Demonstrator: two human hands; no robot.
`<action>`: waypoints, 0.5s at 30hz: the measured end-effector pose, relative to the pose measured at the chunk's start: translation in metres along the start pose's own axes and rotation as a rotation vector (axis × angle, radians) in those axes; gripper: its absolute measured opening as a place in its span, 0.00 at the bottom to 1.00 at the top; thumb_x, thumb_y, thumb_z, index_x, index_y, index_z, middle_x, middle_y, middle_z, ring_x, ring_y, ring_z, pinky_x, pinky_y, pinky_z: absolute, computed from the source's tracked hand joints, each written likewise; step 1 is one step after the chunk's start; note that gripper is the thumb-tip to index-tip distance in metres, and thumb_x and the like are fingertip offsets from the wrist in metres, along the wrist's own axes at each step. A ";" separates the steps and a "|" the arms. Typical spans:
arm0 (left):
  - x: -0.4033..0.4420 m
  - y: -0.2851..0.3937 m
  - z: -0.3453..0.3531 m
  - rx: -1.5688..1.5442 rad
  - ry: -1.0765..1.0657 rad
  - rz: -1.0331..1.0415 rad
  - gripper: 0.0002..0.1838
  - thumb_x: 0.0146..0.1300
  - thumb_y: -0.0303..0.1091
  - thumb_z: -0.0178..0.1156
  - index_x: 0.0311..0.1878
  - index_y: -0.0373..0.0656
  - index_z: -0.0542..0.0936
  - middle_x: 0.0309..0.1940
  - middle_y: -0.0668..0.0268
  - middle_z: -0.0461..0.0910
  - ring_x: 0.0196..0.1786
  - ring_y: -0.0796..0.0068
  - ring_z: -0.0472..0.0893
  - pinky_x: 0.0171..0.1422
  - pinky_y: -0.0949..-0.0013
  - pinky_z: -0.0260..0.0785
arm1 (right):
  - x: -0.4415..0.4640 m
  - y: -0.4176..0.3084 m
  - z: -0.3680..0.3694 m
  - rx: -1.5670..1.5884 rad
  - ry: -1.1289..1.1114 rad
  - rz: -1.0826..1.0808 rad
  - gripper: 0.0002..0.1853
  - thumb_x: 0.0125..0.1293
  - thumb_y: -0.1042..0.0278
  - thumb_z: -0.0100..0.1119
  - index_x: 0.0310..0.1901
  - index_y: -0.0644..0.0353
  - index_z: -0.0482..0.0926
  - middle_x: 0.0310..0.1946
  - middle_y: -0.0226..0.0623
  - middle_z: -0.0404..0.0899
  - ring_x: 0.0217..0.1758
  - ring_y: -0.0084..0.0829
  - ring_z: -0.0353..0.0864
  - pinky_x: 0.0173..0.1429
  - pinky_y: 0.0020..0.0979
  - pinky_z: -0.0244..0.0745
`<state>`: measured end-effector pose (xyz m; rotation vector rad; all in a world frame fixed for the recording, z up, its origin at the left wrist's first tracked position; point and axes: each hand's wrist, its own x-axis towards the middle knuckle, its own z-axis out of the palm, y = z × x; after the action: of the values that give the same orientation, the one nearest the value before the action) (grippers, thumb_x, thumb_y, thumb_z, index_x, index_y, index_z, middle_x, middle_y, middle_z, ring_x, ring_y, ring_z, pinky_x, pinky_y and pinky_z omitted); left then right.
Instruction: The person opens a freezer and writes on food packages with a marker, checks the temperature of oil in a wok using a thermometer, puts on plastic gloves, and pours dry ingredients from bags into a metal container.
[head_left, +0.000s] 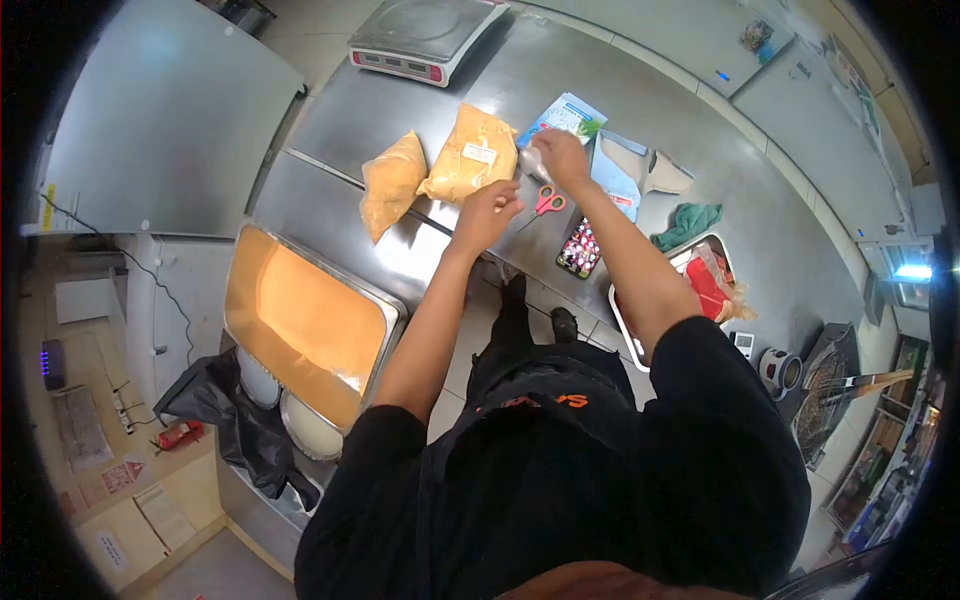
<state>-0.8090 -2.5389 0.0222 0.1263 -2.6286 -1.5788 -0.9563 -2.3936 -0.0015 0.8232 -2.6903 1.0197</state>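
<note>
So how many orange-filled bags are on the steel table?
2: a smaller bag at the left, and a larger bag with a white label beside it, near the left hand.

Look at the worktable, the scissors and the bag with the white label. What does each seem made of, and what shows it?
The worktable: grey metal, likely stainless steel, from its sheen and glare.
The scissors: smooth pink handles, probably plastic; thin grey blades, apparently metal.
The labelled bag: likely clear plastic, glossy and creased over orange contents.
</note>
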 end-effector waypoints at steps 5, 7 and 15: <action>0.047 -0.008 0.025 0.093 0.032 0.325 0.21 0.55 0.36 0.67 0.50 0.36 0.77 0.44 0.56 0.80 0.48 0.62 0.80 0.53 0.62 0.70 | 0.008 -0.025 -0.061 0.173 0.193 0.045 0.10 0.65 0.67 0.53 0.36 0.64 0.80 0.36 0.47 0.80 0.40 0.48 0.79 0.46 0.41 0.72; 0.061 -0.010 0.038 0.084 0.030 0.249 0.24 0.51 0.38 0.70 0.49 0.37 0.76 0.45 0.56 0.76 0.52 0.58 0.75 0.57 0.61 0.67 | -0.002 -0.020 -0.069 0.135 0.114 0.106 0.09 0.65 0.68 0.53 0.37 0.64 0.79 0.36 0.48 0.80 0.40 0.50 0.78 0.45 0.42 0.72; 0.106 0.005 0.072 -0.046 0.081 0.314 0.29 0.45 0.35 0.74 0.50 0.40 0.73 0.47 0.57 0.72 0.51 0.55 0.75 0.52 0.60 0.70 | 0.006 -0.021 -0.093 0.017 0.007 0.067 0.09 0.67 0.70 0.48 0.38 0.65 0.77 0.29 0.47 0.80 0.35 0.50 0.79 0.42 0.39 0.73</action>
<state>-0.9219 -2.4848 -0.0049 -0.2105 -2.4045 -1.4906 -0.9548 -2.3485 0.0828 0.7358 -2.7239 1.0592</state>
